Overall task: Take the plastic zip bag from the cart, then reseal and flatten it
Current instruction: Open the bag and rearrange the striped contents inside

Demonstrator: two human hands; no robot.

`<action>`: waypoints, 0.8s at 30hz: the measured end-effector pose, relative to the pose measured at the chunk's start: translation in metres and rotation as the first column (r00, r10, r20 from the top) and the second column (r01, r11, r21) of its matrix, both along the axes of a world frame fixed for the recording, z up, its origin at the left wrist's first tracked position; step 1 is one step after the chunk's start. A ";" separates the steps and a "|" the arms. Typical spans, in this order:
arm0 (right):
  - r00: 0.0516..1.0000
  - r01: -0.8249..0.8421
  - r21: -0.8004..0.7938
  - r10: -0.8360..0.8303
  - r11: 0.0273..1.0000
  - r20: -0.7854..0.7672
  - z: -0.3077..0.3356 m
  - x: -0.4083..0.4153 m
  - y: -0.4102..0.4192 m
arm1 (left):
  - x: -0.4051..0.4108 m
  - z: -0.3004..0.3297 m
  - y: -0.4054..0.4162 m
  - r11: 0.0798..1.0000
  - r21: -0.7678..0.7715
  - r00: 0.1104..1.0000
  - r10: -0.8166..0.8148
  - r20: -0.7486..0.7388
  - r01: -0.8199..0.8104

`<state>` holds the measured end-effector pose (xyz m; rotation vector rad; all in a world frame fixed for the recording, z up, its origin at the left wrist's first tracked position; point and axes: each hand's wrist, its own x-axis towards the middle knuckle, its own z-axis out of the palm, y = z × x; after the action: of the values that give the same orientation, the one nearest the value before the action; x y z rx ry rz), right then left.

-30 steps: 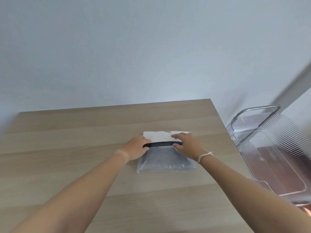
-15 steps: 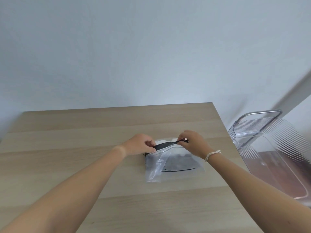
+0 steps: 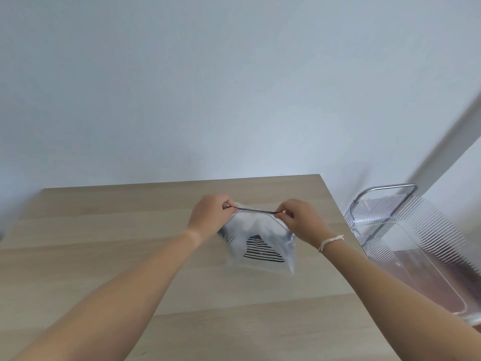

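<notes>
A clear plastic zip bag (image 3: 260,243) hangs above the wooden table (image 3: 104,256), held up by its dark zip strip. Something white with black stripes shows inside it. My left hand (image 3: 210,217) pinches the left end of the strip. My right hand (image 3: 302,222) pinches the right end; a white string band is on that wrist. The strip is stretched tight between the two hands. The bag's lower edge is blurred and sits near the tabletop.
A clear ribbed plastic cart (image 3: 416,246) with a metal handle stands just past the table's right edge. A pale wall rises behind the table's far edge.
The bag lay flat on the table with both hands pressing on its strip. Both hands have since lifted it by the strip's ends and moved apart, so it now hangs.
</notes>
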<state>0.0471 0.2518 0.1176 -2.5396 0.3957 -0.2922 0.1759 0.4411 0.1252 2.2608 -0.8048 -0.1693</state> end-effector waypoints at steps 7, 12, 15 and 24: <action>0.987 0.125 0.135 -0.137 0.983 0.081 0.025 0.002 -0.002 | 0.008 0.015 0.004 0.998 -0.034 0.988 -0.053 -0.144 0.048; 0.965 0.222 0.319 -0.254 0.921 0.063 0.033 -0.004 -0.011 | 0.012 0.028 0.016 0.948 -0.180 0.724 -0.317 -0.612 0.263; 0.979 0.197 0.188 -0.203 0.962 0.017 0.034 -0.007 -0.013 | 0.008 0.036 0.016 0.934 -0.176 0.748 -0.355 -0.561 0.311; 0.990 -0.140 -0.003 0.140 0.990 0.027 0.045 0.009 0.011 | -0.003 0.053 -0.003 0.917 -0.132 0.795 -0.392 -0.464 0.375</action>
<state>0.0559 0.2632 0.1625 -2.5464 0.2059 -0.2737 0.1728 0.4378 0.1782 1.8679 -0.9651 -0.8716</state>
